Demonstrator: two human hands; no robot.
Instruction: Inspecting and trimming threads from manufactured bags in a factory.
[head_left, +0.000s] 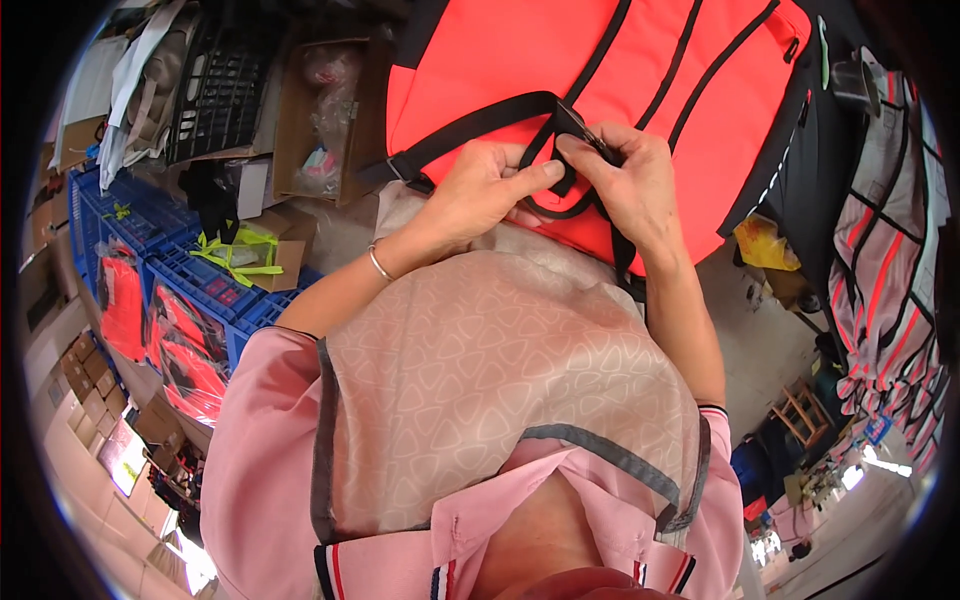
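Note:
A bright orange vest [560,50] with black trim lies spread in front of me. My left hand [480,195] pinches a black strap [470,125] at the vest's lower edge, thumb pressed toward the other hand. My right hand [630,180] grips the same black strap end beside it, holding a small dark tool [590,135] between the fingers; I cannot tell what kind. A thin bracelet sits on my left wrist. A beige patterned apron [500,380] covers my front below the hands.
Blue plastic crates [170,260] with bagged orange garments stand at the left. Cardboard boxes [320,120] and a black crate [220,85] sit at the upper left. More striped garments [880,260] hang at the right, and a small wooden stool [800,410] stands on the floor.

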